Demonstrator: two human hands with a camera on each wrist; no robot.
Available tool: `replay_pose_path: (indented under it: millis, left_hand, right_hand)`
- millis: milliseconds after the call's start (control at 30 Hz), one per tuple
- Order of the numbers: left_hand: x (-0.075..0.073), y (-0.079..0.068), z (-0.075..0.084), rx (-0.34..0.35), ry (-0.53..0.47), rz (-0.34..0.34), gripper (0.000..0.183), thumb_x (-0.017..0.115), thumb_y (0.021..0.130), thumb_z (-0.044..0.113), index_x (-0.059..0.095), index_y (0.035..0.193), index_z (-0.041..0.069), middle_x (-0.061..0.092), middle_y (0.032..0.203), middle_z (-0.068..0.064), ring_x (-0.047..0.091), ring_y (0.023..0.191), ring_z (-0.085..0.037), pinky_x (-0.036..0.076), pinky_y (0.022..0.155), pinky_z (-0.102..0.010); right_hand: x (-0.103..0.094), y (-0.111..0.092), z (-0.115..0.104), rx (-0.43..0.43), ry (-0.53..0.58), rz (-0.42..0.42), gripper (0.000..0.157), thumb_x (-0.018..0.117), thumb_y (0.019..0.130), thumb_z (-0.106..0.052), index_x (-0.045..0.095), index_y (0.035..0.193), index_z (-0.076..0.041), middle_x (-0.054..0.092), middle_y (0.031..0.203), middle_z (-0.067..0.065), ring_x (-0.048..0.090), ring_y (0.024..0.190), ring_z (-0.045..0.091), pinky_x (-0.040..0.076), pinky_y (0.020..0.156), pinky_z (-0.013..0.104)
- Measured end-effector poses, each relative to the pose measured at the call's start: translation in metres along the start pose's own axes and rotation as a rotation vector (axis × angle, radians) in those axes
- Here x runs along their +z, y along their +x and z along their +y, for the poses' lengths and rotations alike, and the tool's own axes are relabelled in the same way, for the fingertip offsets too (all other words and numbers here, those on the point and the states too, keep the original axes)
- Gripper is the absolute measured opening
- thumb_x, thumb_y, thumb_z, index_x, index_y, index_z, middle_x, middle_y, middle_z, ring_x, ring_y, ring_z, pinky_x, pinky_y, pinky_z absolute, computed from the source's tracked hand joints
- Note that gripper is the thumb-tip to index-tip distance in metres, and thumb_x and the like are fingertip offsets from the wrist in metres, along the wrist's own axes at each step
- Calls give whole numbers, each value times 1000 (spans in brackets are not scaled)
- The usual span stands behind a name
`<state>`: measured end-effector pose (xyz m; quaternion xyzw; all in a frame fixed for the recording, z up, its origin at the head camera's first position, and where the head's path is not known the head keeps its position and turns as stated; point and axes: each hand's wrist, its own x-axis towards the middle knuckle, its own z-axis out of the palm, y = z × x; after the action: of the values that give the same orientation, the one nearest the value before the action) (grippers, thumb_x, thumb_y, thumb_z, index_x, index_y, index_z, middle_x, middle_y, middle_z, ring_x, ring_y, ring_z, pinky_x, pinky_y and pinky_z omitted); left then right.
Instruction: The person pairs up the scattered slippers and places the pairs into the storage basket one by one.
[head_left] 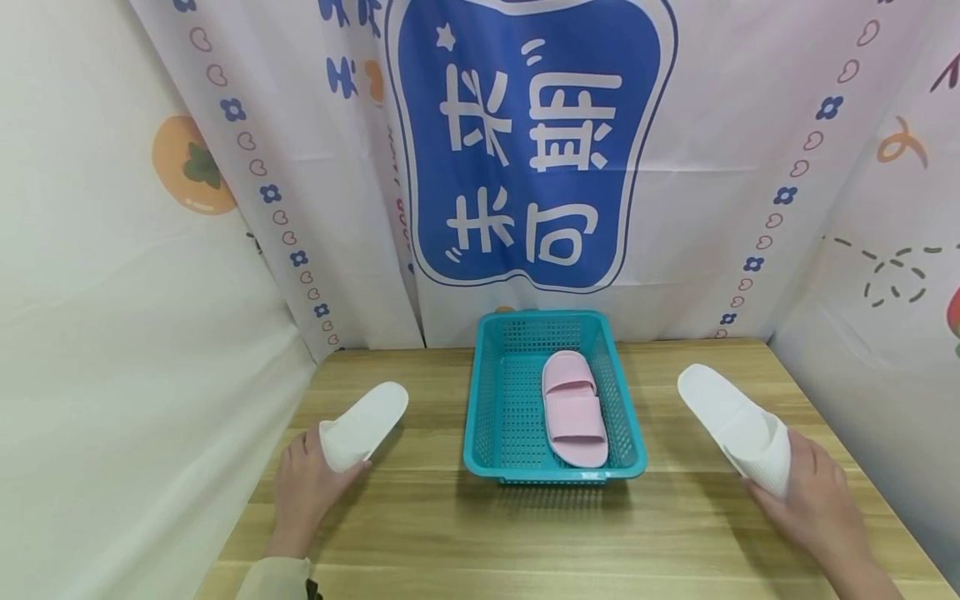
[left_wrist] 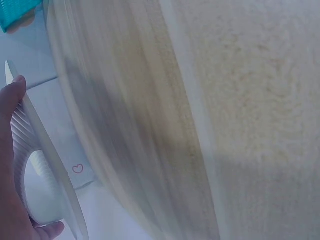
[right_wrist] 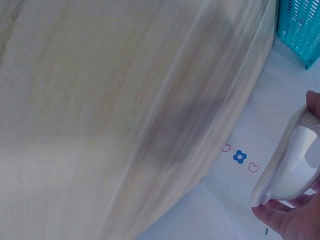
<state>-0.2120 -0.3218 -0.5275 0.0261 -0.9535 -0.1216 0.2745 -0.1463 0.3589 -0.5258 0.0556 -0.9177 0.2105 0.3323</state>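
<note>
My left hand (head_left: 309, 483) grips a white slipper (head_left: 367, 421) by its strap end, the sole's far end pointing away and to the right. In the left wrist view that slipper (left_wrist: 52, 175) is held at its edges between thumb and fingers. My right hand (head_left: 813, 500) holds another white slipper (head_left: 727, 408) around its strap, its bare end pointing away and to the left. The right wrist view shows the slipper's (right_wrist: 285, 175) strap opening between thumb and fingers. Between the hands, a pair of pink slippers (head_left: 573, 412) lies in the right side of a teal basket (head_left: 487, 333).
The basket stands near the back edge of the wood-grain table (head_left: 420, 533). A white printed cloth (head_left: 705, 167) with a blue sign pattern hangs behind it. Pale cloth walls (head_left: 112, 350) close in the left and right sides.
</note>
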Motion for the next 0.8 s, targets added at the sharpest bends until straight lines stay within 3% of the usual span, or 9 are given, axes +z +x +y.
replay_pose_path:
  millis: [233, 533, 800]
  left_hand:
    - [0, 3, 2, 73, -5, 90, 110, 90, 48, 53, 48, 128, -9, 56, 103, -34, 56, 88, -51, 48, 68, -57]
    - [-3, 10, 7, 139, 1, 145, 111, 92, 44, 53, 49, 127, -9, 58, 101, -33, 56, 79, -48, 48, 58, -54]
    - [-7, 18, 12, 240, 10, 198, 110, 90, 44, 52, 51, 125, -11, 60, 98, -33, 57, 76, -47, 49, 59, -52]
  right_hand:
    - [-3, 7, -3, -36, -1, 18, 94, 82, 55, -23, 40, 132, 11, 48, 112, 34, 45, 95, 53, 36, 79, 64]
    - [-6, 17, -3, -96, -3, 55, 95, 68, 68, -55, 41, 132, 10, 49, 111, 34, 46, 91, 54, 37, 74, 64]
    - [-8, 24, -7, -112, -16, 80, 99, 62, 73, -67, 43, 131, 11, 49, 111, 35, 46, 92, 54, 38, 75, 64]
